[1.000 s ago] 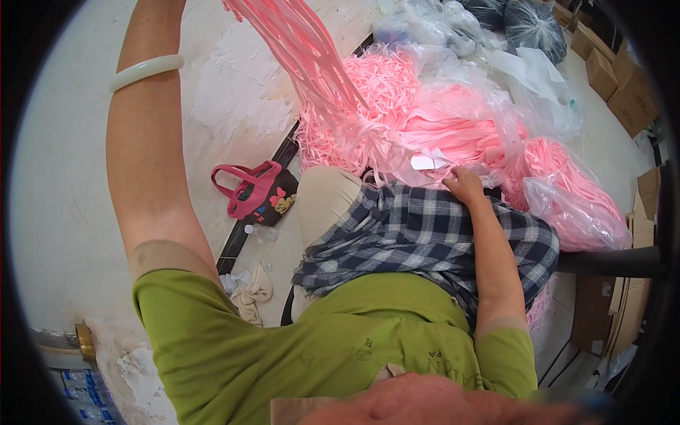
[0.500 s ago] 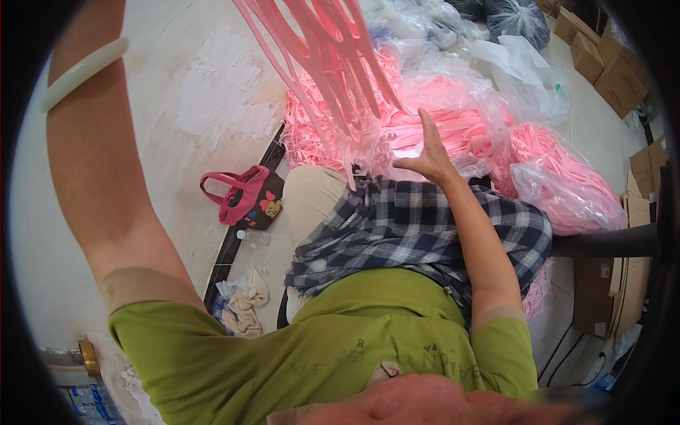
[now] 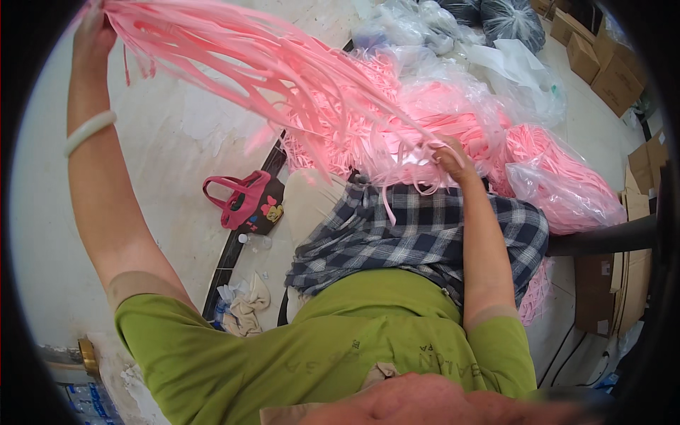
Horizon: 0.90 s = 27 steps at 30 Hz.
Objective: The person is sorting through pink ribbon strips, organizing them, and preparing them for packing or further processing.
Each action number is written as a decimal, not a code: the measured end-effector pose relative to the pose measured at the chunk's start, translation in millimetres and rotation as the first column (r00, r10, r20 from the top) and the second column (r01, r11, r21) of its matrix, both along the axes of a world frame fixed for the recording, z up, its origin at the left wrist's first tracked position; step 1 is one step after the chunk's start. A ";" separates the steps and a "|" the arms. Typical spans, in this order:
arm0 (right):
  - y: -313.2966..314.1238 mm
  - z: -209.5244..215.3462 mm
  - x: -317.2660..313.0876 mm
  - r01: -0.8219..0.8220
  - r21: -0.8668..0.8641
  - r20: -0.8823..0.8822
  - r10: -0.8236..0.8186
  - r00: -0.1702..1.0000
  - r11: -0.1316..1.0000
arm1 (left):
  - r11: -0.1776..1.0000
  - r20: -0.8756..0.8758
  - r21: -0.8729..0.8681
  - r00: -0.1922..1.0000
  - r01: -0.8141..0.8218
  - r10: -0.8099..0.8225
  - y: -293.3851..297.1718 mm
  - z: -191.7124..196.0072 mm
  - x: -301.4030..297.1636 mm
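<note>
High at the upper left, my left hand (image 3: 96,32) grips one end of a long bundle of pink strips (image 3: 241,60). A pale bangle circles that wrist. The bundle stretches down to the right across the view, its strands fanning apart. My right hand (image 3: 453,160) is closed around a few strands at the lower right end, just above my lap. Loose strip ends dangle over the dark plaid cloth (image 3: 418,227) on my lap. Behind and below the bundle lies a heap of pink strips (image 3: 333,142), partly hidden by it.
Clear plastic bags (image 3: 411,28) and pink strips in plastic (image 3: 567,177) lie beyond and right of my lap. A pink and dark handbag (image 3: 244,202) stands on the floor to the left. Cardboard boxes (image 3: 613,78) and a dark bar (image 3: 602,237) are at the right.
My left hand has come into view at the upper left, swinging the bundle's end out leftward. My right hand, open before, has closed on some strands.
</note>
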State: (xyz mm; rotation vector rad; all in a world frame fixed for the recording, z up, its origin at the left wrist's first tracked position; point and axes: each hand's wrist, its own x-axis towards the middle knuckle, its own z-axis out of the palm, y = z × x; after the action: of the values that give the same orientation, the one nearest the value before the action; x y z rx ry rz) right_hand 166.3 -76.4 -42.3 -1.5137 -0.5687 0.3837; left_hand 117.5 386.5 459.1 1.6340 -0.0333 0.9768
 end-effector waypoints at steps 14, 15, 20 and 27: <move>-52.9 17.5 10.4 0.625 0.308 0.460 -0.687 0.562 0.718 | 0.966 -0.011 -0.229 0.991 0.124 -0.130 10.9 -112.1 -10.9; -48.0 14.9 6.2 0.636 0.251 0.549 -0.648 0.528 0.730 | 0.962 -0.039 -0.249 0.991 0.115 -0.129 9.6 -117.0 -12.6; -37.1 17.8 -7.8 0.426 0.178 -0.048 -0.425 0.904 0.887 | 0.922 -0.121 -0.210 0.927 0.327 -0.356 -14.9 -148.7 -43.5; -61.3 76.3 -25.2 0.249 0.203 -0.141 -0.224 0.964 0.947 | 0.869 -0.046 -0.265 0.895 0.418 -0.444 -19.0 -180.9 -86.5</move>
State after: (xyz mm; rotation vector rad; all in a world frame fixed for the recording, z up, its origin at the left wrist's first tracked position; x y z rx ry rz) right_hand 141.1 -137.7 34.0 -1.3186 -0.3202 0.2125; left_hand 31.0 367.4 278.2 1.3622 -0.1911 0.5234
